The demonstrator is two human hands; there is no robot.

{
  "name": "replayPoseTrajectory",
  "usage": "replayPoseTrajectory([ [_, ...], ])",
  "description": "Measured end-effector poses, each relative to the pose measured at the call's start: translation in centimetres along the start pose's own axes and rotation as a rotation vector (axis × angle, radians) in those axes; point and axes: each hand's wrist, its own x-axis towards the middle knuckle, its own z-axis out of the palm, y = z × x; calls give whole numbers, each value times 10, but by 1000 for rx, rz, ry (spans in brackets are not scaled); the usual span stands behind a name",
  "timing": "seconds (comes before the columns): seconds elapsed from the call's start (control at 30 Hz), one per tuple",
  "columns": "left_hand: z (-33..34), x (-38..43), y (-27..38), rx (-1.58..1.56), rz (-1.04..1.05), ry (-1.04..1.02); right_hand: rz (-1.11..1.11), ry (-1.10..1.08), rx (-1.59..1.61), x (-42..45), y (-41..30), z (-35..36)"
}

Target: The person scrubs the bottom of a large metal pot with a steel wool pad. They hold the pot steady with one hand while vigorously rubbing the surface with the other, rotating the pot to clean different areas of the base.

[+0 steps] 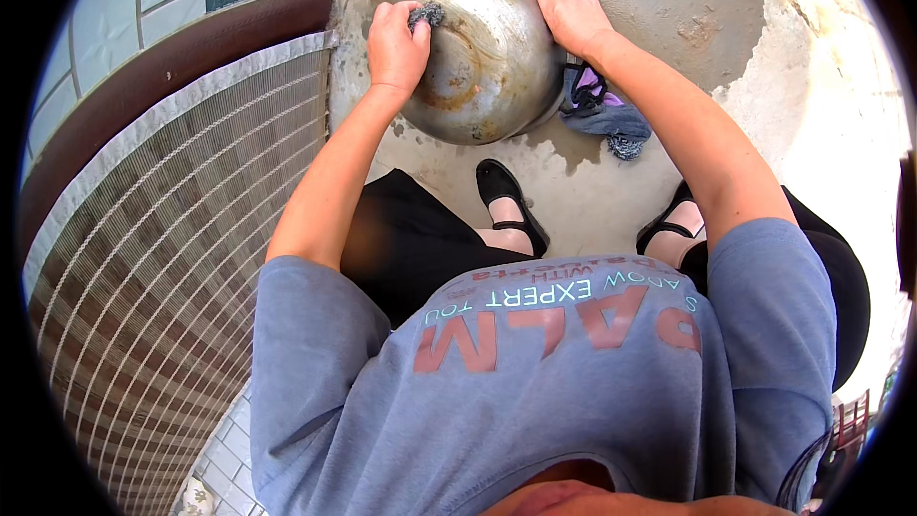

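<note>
A large stainless-steel basin (473, 57) rests on the concrete with its rounded outer bottom turned up towards me. Brown stains and rings mark its base. In my left hand (395, 50) is a dark grey scouring pad (428, 14), pressed on the left part of that base. My right hand (573, 14) grips the basin at its far right edge, thumb and fingers by the rim; the fingertips are partly hidden. Beside the basin, below my right wrist, lies a crumpled blue-grey cloth (609, 120) with purple and black parts.
Wet patches darken the concrete floor (666, 14) around the basin. To my left hangs a ribbed curtain (193, 229) with pale cords, below a dark red-brown beam (179, 57) and a tiled wall (107, 36). My black shoes (501, 190) stand close to the basin.
</note>
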Motion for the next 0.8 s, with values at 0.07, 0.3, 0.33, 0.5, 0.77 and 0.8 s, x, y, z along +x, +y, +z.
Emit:
replayPoseTrajectory([
  [0.07, 10, -10, 15, -60, 17, -11, 4, -8, -14, 1, 2, 0],
  [0.3, -4, 12, 7, 18, 55, 5, 3, 1, -35, 1, -1, -4],
  [0.33, -2, 10, 6, 28, 42, 28, 7, 0, -46, 2, -2, -5],
  [0.5, 4, -55, 51, -190, 290, -344, 1, -10, -51, -3, 2, -1],
  [0.77, -11, -26, -9, 25, 111, -182, -29, 6, -41, 2, 3, 2],
  [0.8, -15, -34, 1, -14, 200, -342, -13, -11, -55, 2, 4, 0],
])
